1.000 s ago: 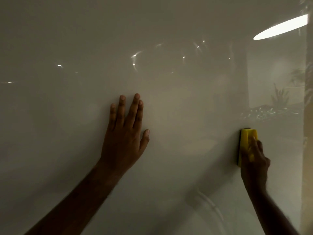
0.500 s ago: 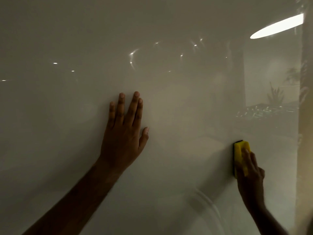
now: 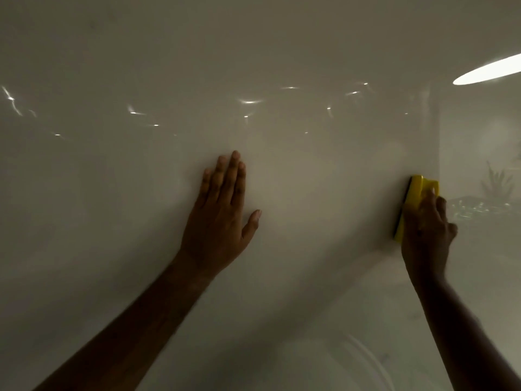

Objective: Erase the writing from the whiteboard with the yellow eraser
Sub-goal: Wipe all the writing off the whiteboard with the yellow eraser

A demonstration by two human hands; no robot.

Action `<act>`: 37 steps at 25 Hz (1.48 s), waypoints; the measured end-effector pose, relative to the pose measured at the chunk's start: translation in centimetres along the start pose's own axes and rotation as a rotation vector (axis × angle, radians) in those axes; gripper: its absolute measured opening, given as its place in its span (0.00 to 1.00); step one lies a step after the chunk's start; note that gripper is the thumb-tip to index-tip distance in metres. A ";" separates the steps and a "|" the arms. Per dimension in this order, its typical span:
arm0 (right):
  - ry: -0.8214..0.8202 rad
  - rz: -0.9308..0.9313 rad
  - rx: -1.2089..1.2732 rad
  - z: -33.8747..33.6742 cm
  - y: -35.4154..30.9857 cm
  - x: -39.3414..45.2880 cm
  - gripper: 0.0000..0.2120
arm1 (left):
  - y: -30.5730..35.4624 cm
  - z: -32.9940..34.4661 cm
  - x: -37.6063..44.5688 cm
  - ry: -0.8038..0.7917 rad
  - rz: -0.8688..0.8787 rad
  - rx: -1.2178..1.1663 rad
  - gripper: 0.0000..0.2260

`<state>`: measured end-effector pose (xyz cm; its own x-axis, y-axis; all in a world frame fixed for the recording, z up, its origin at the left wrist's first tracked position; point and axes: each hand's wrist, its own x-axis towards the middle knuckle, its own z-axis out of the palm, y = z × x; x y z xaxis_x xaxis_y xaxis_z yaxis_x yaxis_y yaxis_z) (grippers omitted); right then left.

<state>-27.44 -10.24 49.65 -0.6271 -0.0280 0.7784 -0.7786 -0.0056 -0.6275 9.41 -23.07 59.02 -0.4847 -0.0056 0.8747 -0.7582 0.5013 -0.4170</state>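
Two bare forearms reach up from the lower edge of the frame toward a glossy, off-white whiteboard [image 3: 310, 170] that fills nearly the whole view. The left hand [image 3: 222, 213] lies flat on the board near its middle, fingers straight and close together, thumb angled out to the side — most likely a brace that steadies the body while the other arm works. The right hand [image 3: 428, 230] is wrapped around the lower part of the yellow rectangular block eraser [image 3: 413, 204], fingers curled over its back; the eraser stands upright on its long axis with its dark wiping face pressed against the board near the right side, and its upper half shows above the knuckles. That hold puts the wiping face flat on the surface, which suits firm strokes.

No writing can be made out on the part of the board in view — dim light and glare make faint marks hard to rule out, so the job appears well along rather than certainly finished.

Farther back, in the sheen of the board itself, small points of light scatter across the upper half, a bright elongated ceiling-light reflection [image 3: 490, 70] glows at the upper right, and the faint reflection of a potted plant [image 3: 497, 183] sits just right of the eraser.
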 end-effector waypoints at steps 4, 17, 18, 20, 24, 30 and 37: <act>-0.004 -0.161 0.021 1.6 -8.8 3.1 0.28 | -7.0 -2.4 -0.9 0.032 -0.122 0.042 0.38; -0.047 -0.565 -0.065 8.5 -36.2 -3.6 0.29 | -19.9 -7.1 -7.5 0.045 -0.247 0.094 0.37; -0.049 -0.572 -0.067 8.7 -37.4 -3.7 0.29 | -19.9 -7.2 -7.6 0.044 -0.243 0.084 0.37; -0.053 -0.599 -0.057 9.2 -40.1 -3.9 0.30 | -19.7 -7.2 -7.9 0.044 -0.235 0.066 0.37; -0.011 -0.688 -0.122 10.6 -46.3 -5.1 0.29 | -19.2 -7.4 -8.2 0.055 -0.225 0.028 0.37; 0.042 -1.101 -0.236 11.1 -44.0 -10.0 0.29 | -19.3 -7.4 -9.4 0.050 -0.240 0.025 0.36; -0.064 -1.238 -0.232 7.4 -29.5 -10.1 0.25 | -17.6 -7.5 -11.3 0.003 -0.218 0.081 0.36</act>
<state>2.02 -17.21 60.12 0.5210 -0.1778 0.8348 -0.8320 0.1128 0.5433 31.52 -25.34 58.38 -0.3044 -0.1037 0.9469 -0.8775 0.4174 -0.2364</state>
